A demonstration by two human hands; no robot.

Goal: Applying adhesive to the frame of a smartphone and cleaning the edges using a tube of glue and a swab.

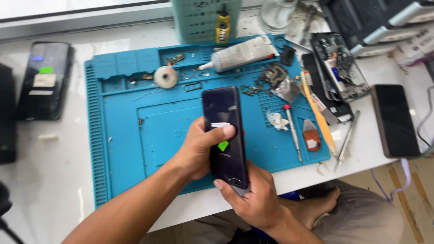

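Right now the dark phone (224, 135) is up in the air over the blue mat (126, 135), near the mat's 5 o'clock corner. Both hands hold it. The left hand (199, 151) wraps around the phone's side, with its fingers curled shut and its thumb (221, 132) pressed flat on the back. The right hand (253, 199) grips the bottom end from 6 o'clock, fingers closed around the edge.

The phone could slip, I think. It is smooth and shiny, and it is held only by its edges. If it drops, it may land on the mat or tip off the table edge at 6 o'clock onto the person's lap. The thumb could also push too hard and pop the back loose the wrong way. Small loose parts lie at 1 o'clock, and a screwdriver (293, 131) lies at 3 o'clock, so an elbow bump could scatter them.

The phone looks dark purple-black and glossy. Its back faces up. It has a small green sticker (223, 146) and a white strip near the middle.
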